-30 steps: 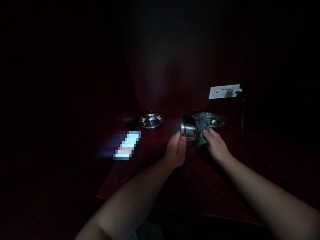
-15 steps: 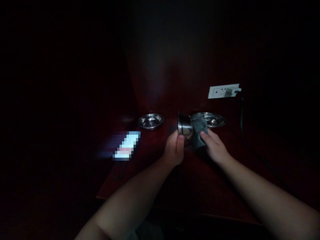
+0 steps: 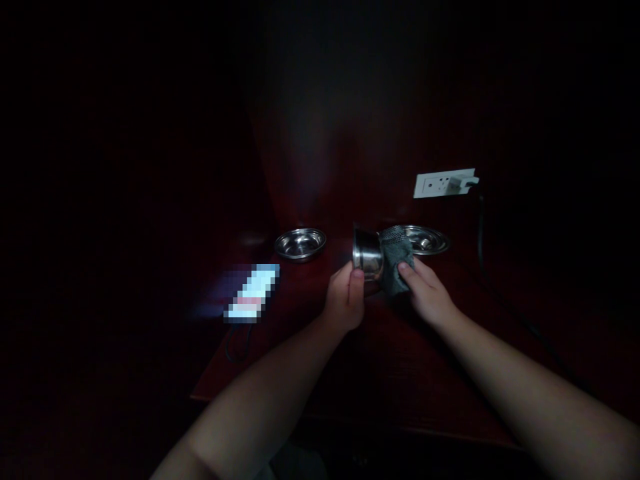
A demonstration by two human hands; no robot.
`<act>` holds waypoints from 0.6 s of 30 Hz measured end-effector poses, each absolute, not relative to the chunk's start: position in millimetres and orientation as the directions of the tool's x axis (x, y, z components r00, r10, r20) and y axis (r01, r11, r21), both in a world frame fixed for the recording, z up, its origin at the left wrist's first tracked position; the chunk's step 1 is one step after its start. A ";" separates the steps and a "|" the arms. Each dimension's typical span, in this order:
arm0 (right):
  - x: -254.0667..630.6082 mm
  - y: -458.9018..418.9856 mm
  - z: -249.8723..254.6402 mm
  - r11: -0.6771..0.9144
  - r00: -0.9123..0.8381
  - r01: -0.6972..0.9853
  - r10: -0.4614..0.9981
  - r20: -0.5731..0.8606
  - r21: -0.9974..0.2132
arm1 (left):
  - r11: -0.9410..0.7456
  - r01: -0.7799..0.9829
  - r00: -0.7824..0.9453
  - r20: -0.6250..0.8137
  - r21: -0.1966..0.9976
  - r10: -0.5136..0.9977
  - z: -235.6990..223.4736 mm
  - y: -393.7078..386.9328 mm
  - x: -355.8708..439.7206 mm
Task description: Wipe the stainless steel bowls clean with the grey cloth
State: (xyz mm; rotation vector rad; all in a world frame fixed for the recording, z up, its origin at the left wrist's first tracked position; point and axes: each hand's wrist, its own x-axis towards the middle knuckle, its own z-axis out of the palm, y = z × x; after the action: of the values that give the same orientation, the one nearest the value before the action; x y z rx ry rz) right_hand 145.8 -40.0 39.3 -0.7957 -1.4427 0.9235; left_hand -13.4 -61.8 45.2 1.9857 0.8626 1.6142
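Head view is showing the metal cup [image 3: 369, 255] lying between the hands above the table [image 3: 390, 380], its long axis running roughly left to right, its rim facing left and its base meeting the grey-green cloth [image 3: 399, 263]. The left hand [image 3: 345, 297] is gripping the cup near the rim and is the nearer one, while the right hand [image 3: 429, 292] is pinching the cloth against the base. Beyond them a shallow bowl [image 3: 300, 245] is sitting upright to the left, showing its shiny inside, and a metal dish [image 3: 434, 241] is resting behind the cloth, whereas the cup's inside is facing out of sight, so its contents are staying unknown
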 end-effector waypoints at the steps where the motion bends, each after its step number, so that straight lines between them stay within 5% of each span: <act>1: 146.1 -39.4 39.1 0.451 -0.074 -0.041 0.888 0.453 -0.892 | -0.715 0.191 0.123 0.706 0.673 0.697 45.8 -62.4 -13.3; 18: 150.5 -32.2 34.9 0.427 -0.002 -0.005 0.904 0.427 -0.904 | -0.676 0.211 0.110 0.670 0.706 0.734 43.1 -62.3 -13.6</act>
State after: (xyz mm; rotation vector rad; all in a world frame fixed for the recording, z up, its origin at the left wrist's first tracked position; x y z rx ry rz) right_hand 150.5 -32.2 34.9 -0.8743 -1.3853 0.8830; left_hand -13.6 -62.3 43.1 1.9573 0.9176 1.5936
